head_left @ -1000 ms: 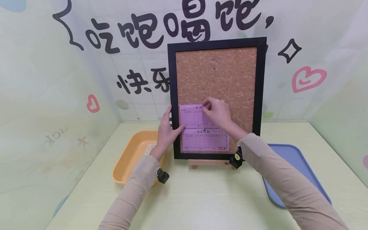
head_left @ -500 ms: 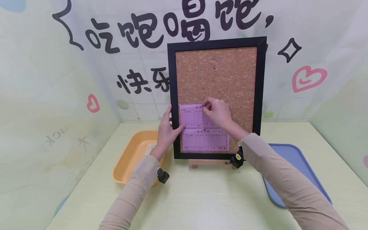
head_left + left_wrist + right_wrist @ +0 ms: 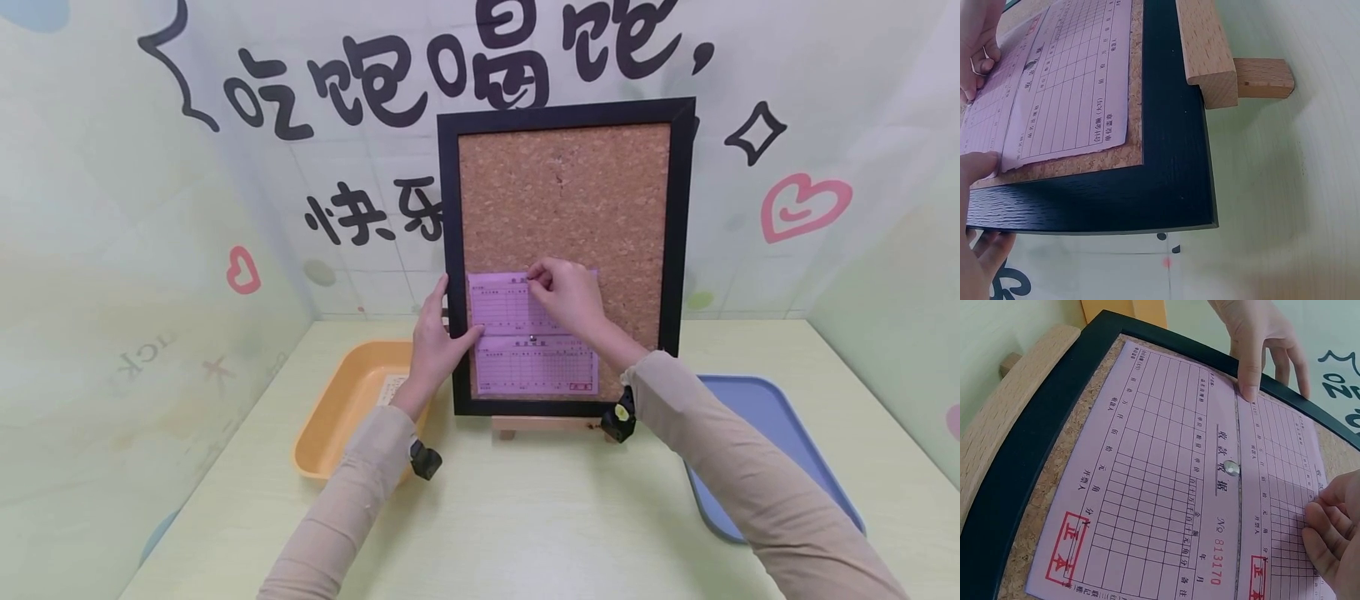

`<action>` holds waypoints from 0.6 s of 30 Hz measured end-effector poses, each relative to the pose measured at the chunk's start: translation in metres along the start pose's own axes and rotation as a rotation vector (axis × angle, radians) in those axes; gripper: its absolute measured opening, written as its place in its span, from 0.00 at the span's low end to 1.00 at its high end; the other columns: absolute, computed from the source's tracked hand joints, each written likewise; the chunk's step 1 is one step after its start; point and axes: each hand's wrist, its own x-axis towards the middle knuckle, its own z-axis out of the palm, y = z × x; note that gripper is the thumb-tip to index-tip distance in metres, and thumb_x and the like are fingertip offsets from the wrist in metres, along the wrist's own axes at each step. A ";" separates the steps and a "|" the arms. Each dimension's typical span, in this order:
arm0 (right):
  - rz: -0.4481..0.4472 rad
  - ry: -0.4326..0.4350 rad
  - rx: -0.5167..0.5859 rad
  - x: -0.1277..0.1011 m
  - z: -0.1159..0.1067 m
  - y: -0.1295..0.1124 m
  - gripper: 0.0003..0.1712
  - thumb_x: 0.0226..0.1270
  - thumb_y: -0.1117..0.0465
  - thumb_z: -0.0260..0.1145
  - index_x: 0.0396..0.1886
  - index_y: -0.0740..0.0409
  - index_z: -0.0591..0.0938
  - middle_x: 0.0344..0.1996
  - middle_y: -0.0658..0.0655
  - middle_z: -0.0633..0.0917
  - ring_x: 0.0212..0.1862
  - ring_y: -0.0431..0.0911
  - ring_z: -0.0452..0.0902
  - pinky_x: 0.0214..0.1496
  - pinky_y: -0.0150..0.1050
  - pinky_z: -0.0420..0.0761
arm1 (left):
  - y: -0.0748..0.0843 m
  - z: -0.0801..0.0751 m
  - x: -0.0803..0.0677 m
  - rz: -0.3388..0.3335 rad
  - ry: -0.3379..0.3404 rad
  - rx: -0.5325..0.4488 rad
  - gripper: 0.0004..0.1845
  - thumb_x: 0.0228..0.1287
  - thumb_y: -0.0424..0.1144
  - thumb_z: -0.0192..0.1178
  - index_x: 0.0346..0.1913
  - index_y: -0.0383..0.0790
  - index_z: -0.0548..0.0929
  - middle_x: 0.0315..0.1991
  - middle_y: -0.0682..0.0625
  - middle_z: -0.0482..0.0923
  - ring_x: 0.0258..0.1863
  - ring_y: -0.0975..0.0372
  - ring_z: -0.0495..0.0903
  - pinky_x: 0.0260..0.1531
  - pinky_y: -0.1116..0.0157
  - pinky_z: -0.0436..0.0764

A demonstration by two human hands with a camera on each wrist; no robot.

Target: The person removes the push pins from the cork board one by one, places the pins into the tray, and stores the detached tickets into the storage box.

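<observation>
A black-framed corkboard (image 3: 562,200) leans upright on a small wooden easel (image 3: 551,423). Two pink printed receipt slips lie on its lower half, the upper slip (image 3: 497,304) edge to edge with the lower slip (image 3: 525,373). A silver thumbtack (image 3: 1230,467) sits at the top middle of the lower slip. My left hand (image 3: 435,343) grips the board's left side, thumb in front over the slips' seam, fingers behind the frame. At the upper slip's top edge, my right hand (image 3: 566,292) pinches a small thumbtack, mostly hidden by the fingertips.
An orange plastic tray (image 3: 330,417) with a white paper label stands at the left, partly behind the left forearm. On the right lies a blue tray (image 3: 780,433), partly covered by the right forearm. A printed wall sheet (image 3: 360,275) hangs behind the board.
Almost nothing differs. The right hand has dipped very slightly at the upper slip's top edge; the left hand keeps its grip on the frame.
</observation>
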 end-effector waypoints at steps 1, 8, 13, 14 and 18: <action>-0.002 0.004 0.001 0.000 0.000 0.000 0.07 0.59 0.65 0.59 0.33 0.61 0.82 0.24 0.55 0.82 0.24 0.44 0.73 0.25 0.34 0.71 | 0.000 0.000 0.000 0.001 0.001 0.001 0.47 0.48 0.36 0.69 0.69 0.39 0.53 0.63 0.43 0.63 0.43 0.53 0.75 0.40 0.60 0.78; -0.002 -0.001 0.003 0.001 -0.002 -0.001 0.06 0.59 0.65 0.60 0.32 0.61 0.82 0.23 0.55 0.81 0.24 0.44 0.73 0.25 0.34 0.70 | 0.000 0.000 0.000 0.009 0.004 0.010 0.47 0.48 0.36 0.69 0.69 0.39 0.53 0.62 0.42 0.63 0.43 0.53 0.75 0.39 0.61 0.78; 0.007 -0.056 0.010 0.002 -0.006 -0.002 0.06 0.60 0.64 0.59 0.33 0.61 0.82 0.25 0.56 0.82 0.26 0.45 0.74 0.28 0.36 0.72 | 0.001 -0.001 0.000 0.010 0.005 0.012 0.47 0.48 0.36 0.69 0.69 0.38 0.53 0.63 0.42 0.62 0.43 0.52 0.75 0.39 0.61 0.79; 0.009 -0.067 0.014 0.002 -0.007 -0.002 0.07 0.60 0.64 0.59 0.33 0.61 0.82 0.25 0.56 0.82 0.27 0.45 0.74 0.29 0.36 0.72 | 0.001 -0.001 0.000 0.009 0.004 0.011 0.47 0.48 0.36 0.69 0.69 0.38 0.53 0.63 0.42 0.62 0.43 0.52 0.75 0.40 0.61 0.79; 0.022 -0.100 0.060 0.001 -0.010 -0.001 0.07 0.61 0.64 0.59 0.34 0.62 0.81 0.27 0.56 0.82 0.28 0.46 0.75 0.31 0.36 0.73 | 0.002 -0.001 0.000 0.004 -0.002 0.009 0.47 0.48 0.36 0.69 0.69 0.39 0.53 0.63 0.43 0.62 0.44 0.52 0.75 0.40 0.60 0.79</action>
